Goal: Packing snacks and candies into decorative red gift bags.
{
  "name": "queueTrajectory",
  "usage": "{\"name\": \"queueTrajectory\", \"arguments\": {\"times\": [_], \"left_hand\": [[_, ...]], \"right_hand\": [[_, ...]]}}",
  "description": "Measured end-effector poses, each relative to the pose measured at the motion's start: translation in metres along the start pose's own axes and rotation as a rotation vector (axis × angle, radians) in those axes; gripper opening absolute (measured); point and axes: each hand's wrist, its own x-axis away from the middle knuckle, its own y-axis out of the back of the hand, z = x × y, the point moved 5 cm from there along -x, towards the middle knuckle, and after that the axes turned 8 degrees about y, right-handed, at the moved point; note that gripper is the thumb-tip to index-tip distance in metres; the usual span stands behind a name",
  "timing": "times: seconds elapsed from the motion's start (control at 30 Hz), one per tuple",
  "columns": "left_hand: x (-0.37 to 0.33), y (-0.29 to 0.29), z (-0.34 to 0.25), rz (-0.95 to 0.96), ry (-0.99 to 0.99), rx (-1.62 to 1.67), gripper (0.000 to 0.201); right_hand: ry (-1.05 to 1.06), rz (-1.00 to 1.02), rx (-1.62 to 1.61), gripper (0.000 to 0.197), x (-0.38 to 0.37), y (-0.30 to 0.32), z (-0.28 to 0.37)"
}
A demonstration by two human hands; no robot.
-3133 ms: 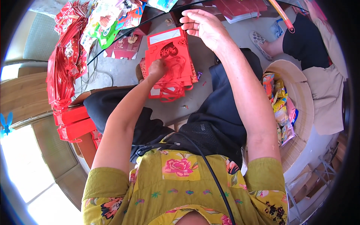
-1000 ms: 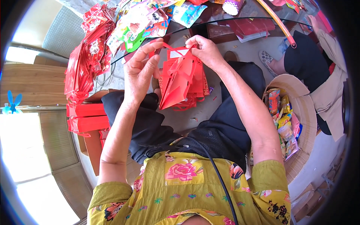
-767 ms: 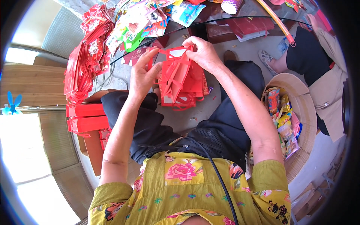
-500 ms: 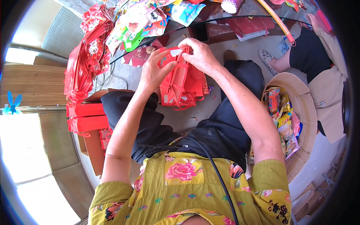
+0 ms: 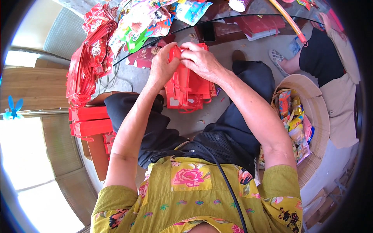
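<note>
In front of me, between my knees, is a red paper gift bag [image 5: 180,83]. My left hand [image 5: 162,66] grips its upper left edge, fingers closed at the rim. My right hand [image 5: 203,62] pinches the same bag's top from the other side, its fingers bent and close to the left fingertips. More red bags [image 5: 201,88] sit just behind and below this one, partly covered by it. The fingertips overlap the bag's rim, so its opening is mostly hidden.
A stack of flat red bags [image 5: 81,77] hangs over the glass table's left edge beside colourful snack packets [image 5: 142,17]. Red bags [image 5: 91,127] fill a carton by my left knee. To my right stands a cardboard container [image 5: 316,128] of wrapped snacks; a person [image 5: 330,58] sits beyond.
My left hand, earlier with fingers spread beside the bag, has closed on its top edge. My right hand has lowered slightly and turned, and the bag's sides have drawn narrower.
</note>
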Motion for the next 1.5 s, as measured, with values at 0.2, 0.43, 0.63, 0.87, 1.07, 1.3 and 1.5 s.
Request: {"name": "queueTrajectory", "arguments": {"times": [0.2, 0.43, 0.63, 0.87, 1.07, 1.3, 1.5], "left_hand": [[-0.004, 0.000, 0.015, 0.068, 0.101, 0.070, 0.047], [-0.006, 0.006, 0.007, 0.027, 0.062, -0.058, 0.043], [-0.016, 0.018, 0.017, 0.033, 0.051, -0.143, 0.022], [-0.009, 0.037, 0.020, 0.023, 0.074, -0.219, 0.018], [0.004, 0.044, -0.007, 0.074, -0.038, -0.247, 0.011], [0.012, 0.060, -0.036, -0.054, -0.122, -0.354, 0.006], [0.005, 0.078, -0.029, -0.120, -0.039, -0.447, 0.012]], "right_hand": [[-0.008, 0.066, -0.006, 0.034, 0.004, -0.007, -0.003], [0.088, 0.017, 0.111, 0.026, -0.002, -0.003, 0.004], [0.045, -0.269, -0.030, 0.037, -0.009, 0.015, 0.004], [-0.347, -0.404, 0.106, 0.042, 0.000, 0.061, -0.035], [-0.322, -0.042, -0.460, 0.044, -0.002, 0.014, -0.015], [-0.333, 0.168, -0.328, 0.045, -0.012, -0.010, -0.002], [0.383, -0.325, 0.459, 0.031, -0.025, 0.013, 0.050]]}}
